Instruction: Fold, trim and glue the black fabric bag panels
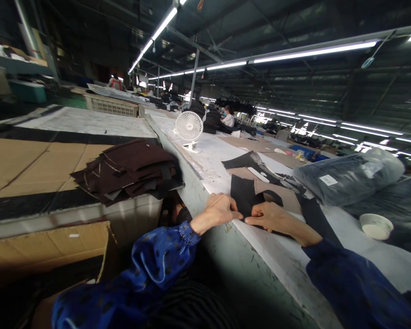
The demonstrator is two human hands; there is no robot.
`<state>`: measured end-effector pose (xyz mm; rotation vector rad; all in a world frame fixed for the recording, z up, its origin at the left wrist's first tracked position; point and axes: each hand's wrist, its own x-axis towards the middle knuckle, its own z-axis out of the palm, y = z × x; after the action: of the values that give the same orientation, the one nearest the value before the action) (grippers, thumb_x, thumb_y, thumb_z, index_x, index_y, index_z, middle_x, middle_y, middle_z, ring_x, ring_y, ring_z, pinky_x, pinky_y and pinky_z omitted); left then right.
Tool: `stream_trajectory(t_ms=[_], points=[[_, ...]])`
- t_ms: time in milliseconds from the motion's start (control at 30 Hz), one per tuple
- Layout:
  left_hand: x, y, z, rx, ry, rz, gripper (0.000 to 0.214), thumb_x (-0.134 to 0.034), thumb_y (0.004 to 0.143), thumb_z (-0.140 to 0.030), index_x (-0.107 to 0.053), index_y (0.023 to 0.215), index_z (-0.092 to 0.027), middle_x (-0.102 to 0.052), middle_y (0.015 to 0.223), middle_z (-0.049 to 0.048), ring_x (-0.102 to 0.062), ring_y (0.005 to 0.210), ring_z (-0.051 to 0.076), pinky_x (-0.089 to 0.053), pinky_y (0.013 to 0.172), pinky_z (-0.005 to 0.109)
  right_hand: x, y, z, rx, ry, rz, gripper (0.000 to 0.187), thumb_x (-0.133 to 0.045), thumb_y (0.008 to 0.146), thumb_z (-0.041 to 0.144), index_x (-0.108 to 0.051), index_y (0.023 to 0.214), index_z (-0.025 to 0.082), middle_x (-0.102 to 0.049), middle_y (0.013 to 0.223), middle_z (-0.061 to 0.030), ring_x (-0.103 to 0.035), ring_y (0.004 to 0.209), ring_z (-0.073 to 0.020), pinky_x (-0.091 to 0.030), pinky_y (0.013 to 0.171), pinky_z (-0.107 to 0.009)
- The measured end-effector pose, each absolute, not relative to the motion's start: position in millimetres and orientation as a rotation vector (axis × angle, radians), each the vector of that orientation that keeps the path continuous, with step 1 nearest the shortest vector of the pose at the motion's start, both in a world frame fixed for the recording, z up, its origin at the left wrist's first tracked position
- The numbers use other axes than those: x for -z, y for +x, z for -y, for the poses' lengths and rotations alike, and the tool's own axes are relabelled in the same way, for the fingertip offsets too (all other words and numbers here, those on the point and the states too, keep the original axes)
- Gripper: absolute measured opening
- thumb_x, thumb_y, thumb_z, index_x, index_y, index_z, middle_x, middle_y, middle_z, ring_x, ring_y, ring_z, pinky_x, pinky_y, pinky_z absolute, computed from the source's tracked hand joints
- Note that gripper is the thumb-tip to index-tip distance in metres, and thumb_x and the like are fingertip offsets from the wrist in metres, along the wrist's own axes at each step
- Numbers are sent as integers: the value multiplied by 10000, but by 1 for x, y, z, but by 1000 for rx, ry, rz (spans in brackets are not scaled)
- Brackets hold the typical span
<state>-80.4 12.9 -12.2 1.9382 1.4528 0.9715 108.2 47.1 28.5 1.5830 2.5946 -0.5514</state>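
A black fabric piece (242, 197) lies at the near edge of the white-covered table (222, 180), partly over a tan piece (283, 194). My left hand (221, 209) is closed at its near left corner, thumb and fingertips pinched at the cloth's edge. Close beside it, my right hand (273, 216) pinches the same near edge with curled fingers and partly covers the cloth. The fingertips of both hands nearly meet. A small dark curved piece (273, 197) shows just beyond my right hand.
A pile of dark brown fabric pieces (130, 167) lies on cardboard at the left. Beyond my hands stands a white clip fan (189, 127). Plastic-wrapped bundles (349, 176) and a white bowl (376, 226) are at the right. A cardboard box (51, 246) is low left; a person (228, 118) is farther back.
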Motion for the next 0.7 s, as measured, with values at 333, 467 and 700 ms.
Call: stream_trajectory(t_ms=[333,467,700], points=[[2,-81,-13,-842,1968,-1476,103,-689,688,-264,-735,732,-183,-694,708,7,-619,730,169,-443,684,253,-23,113,-53,564,1599,-2591,373,-592,759,536,-566,645,182,-565,582,-17,-553,509,-135,-395,428,-220],[2,-79,-13,-812,2030,-1466,85,-657,704,-230,-728,676,-192,-698,705,8,-621,733,173,-446,727,269,-24,113,-52,594,1604,-2589,356,-601,758,515,-560,638,183,-558,584,-18,-550,523,-140,-414,437,-231],[7,-74,-16,-766,2161,-1515,122,-615,720,-211,-683,633,-160,-693,774,67,-634,755,230,-415,860,384,-27,109,-49,642,1624,-2567,333,-608,762,473,-521,618,186,-550,572,-38,-534,510,-150,-417,437,-261]])
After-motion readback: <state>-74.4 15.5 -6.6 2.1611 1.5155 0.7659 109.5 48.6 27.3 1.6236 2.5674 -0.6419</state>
